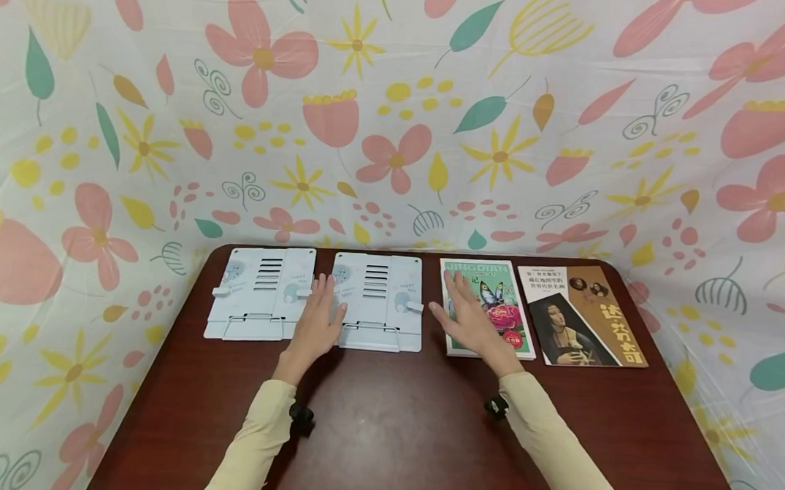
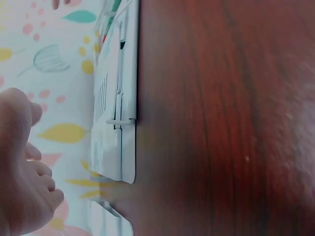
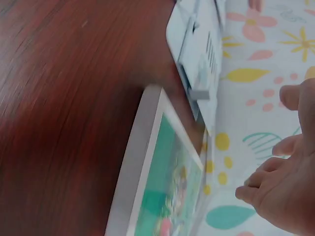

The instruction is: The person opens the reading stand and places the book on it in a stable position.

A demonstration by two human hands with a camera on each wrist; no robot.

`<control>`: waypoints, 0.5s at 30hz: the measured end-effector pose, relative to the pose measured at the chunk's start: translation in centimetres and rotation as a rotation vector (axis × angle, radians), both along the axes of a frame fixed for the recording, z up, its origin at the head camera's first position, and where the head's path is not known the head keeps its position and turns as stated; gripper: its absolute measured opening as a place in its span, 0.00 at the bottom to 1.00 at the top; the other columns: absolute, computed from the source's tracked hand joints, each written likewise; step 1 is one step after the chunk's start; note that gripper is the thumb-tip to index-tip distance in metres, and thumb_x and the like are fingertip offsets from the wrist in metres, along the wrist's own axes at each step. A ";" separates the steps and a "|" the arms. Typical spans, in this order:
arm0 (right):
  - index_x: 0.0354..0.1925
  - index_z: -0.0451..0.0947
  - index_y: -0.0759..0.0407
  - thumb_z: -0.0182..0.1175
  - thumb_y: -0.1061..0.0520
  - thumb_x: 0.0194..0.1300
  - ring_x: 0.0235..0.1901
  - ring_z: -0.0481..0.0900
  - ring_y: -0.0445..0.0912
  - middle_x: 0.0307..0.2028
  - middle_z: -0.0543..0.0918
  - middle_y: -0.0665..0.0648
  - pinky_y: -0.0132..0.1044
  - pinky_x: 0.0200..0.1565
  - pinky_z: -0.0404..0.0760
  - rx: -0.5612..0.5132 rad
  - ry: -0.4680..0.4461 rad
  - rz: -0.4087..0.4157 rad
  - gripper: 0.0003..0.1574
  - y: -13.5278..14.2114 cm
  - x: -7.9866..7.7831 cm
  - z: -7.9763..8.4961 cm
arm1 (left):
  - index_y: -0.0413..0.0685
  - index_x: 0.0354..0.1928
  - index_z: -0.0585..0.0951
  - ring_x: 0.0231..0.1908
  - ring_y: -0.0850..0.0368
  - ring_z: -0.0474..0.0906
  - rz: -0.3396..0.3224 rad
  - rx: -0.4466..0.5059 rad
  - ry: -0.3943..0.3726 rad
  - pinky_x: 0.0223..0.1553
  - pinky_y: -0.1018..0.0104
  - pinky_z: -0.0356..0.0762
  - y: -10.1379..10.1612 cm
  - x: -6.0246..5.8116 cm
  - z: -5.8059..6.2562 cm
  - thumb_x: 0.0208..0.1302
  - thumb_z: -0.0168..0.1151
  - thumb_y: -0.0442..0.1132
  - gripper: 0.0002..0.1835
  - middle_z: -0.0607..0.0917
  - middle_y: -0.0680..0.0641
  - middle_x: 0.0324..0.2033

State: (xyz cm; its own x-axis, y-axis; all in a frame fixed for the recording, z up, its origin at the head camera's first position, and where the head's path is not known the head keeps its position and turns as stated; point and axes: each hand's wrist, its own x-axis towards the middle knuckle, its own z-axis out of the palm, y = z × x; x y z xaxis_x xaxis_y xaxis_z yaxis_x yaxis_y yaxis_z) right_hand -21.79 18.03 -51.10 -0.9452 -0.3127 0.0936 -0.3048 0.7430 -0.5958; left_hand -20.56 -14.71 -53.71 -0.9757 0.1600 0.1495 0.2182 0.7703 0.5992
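My left hand (image 1: 318, 322) hovers over the gap between two folded white book stands, its fingers straight and nothing held. The left book stand (image 1: 246, 293) and the right book stand (image 1: 370, 302) lie flat side by side, each with slots, a wire support and small clips. With fingers extended and thumb spread, my right hand (image 1: 471, 321) is above a green book (image 1: 520, 331) with a butterfly and a pink flower on its cover, hiding part of it. In the right wrist view that hand (image 3: 285, 172) is apart from the thick book (image 3: 157, 182).
A brown and white book (image 1: 616, 320) with a portrait on its cover lies at the far right. Everything sits along the back edge of a dark red wooden table (image 1: 384, 442). Flower-patterned cloth (image 1: 400, 77) rises behind and at both sides.
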 end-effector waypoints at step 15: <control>0.80 0.43 0.66 0.49 0.47 0.80 0.74 0.61 0.63 0.76 0.57 0.73 0.54 0.71 0.66 -0.384 -0.224 -0.125 0.45 -2.6 -1.1 -2.6 | 0.34 0.78 0.56 0.77 0.40 0.53 0.155 0.297 -0.023 0.76 0.43 0.55 -1.3 -1.0 -2.5 0.80 0.45 0.40 0.31 0.58 0.35 0.77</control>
